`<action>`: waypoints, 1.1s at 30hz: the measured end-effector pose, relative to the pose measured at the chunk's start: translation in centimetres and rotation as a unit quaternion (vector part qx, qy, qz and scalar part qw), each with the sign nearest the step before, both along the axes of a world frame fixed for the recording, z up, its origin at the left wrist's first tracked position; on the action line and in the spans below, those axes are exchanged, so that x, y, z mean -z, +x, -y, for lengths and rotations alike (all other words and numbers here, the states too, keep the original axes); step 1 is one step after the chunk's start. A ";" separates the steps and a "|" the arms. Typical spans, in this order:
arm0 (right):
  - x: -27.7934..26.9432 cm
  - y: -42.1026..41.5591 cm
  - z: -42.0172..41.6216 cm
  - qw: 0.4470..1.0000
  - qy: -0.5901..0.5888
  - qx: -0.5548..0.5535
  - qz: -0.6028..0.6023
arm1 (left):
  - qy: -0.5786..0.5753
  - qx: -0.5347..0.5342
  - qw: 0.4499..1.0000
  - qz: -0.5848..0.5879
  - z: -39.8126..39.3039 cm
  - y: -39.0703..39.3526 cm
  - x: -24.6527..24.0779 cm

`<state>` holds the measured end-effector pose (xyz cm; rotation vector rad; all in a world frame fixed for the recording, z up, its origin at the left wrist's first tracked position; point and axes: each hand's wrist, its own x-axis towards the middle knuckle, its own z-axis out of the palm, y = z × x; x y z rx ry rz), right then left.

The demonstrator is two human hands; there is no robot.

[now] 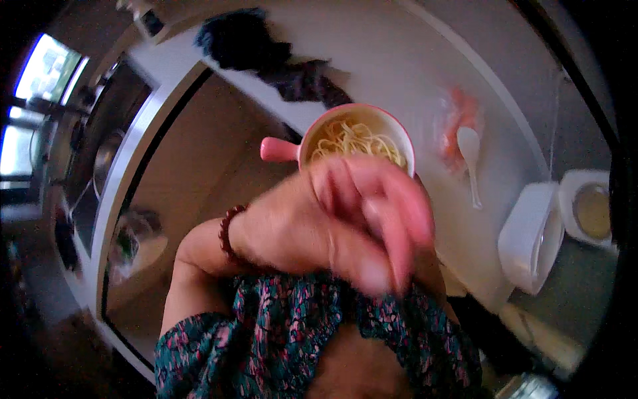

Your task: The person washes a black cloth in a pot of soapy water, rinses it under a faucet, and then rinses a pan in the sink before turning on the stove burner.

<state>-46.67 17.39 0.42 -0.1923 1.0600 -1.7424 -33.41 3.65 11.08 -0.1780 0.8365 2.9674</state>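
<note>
My left hand (pixel 354 219), with a dark red beaded bracelet (pixel 231 234) at the wrist, is raised close to the camera, its fingers curled and blurred. Whether anything is between them cannot be told. Just beyond it in the view is a white bowl with a pink rim and pink handle (pixel 279 149), which holds pale noodles (pixel 356 139). The handle points left. My left hand covers the bowl's near side. Behind it my right forearm (pixel 431 269) reaches toward the bowl; my right hand is almost wholly hidden, so its grip on the bowl is unclear.
Dark crumpled cloth (pixel 244 42) lies on the pale surface beyond the bowl. To the right are a white spoon (pixel 469 149), an orange-red item in clear plastic (pixel 461 107) and white containers (pixel 531 239). A bag-like bundle (pixel 132 244) is low at left, inside the pale-edged frame (pixel 124 149).
</note>
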 end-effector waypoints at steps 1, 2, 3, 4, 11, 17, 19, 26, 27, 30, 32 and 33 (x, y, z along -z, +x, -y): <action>-1.0 0.8 -0.2 1.000 0.012 -0.025 0.014 | 0.018 0.016 0.999 -0.032 -0.6 1.6 -1.3; 0.1 1.6 -0.5 1.000 0.010 -0.005 -0.008 | 0.036 0.022 0.994 -0.100 -1.7 2.9 -2.5; -0.3 2.8 -0.5 1.000 0.026 -0.016 -0.008 | 0.047 0.013 0.980 -0.191 -2.5 4.5 -2.7; -0.4 0.8 -1.0 0.999 0.038 -0.029 0.005 | 0.058 0.007 0.965 -0.254 -3.9 2.2 -2.5; -0.4 -4.2 0.7 0.991 0.079 -0.110 -0.010 | -0.004 -0.043 0.924 -0.379 -5.9 -1.5 -1.9; -0.6 -7.1 2.6 0.973 0.077 -0.217 -0.029 | -0.067 -0.149 0.897 -0.410 -7.0 -2.0 -2.3; -0.6 -8.3 3.9 0.961 0.054 -0.272 -0.015 | -0.095 -0.215 0.876 -0.421 -7.3 -2.7 -3.1; -0.2 -10.2 6.4 0.927 0.039 -0.371 -0.033 | -0.194 -0.285 0.786 -0.514 -6.8 -5.0 -3.2; -1.3 -9.6 6.3 0.924 0.046 -0.374 -0.060 | -0.201 -0.328 0.731 -0.563 -7.2 -5.3 -2.5; -2.4 -10.1 6.6 0.925 0.044 -0.375 -0.044 | -0.190 -0.445 0.642 -0.595 -8.9 -8.4 -0.4; -2.3 -10.5 6.6 0.921 0.035 -0.386 -0.027 | -0.238 -0.398 0.732 -0.499 -9.4 -5.9 -2.5; -2.0 -10.8 7.0 0.916 0.031 -0.400 -0.025 | -0.271 -0.341 0.797 -0.418 -9.6 -4.9 -3.6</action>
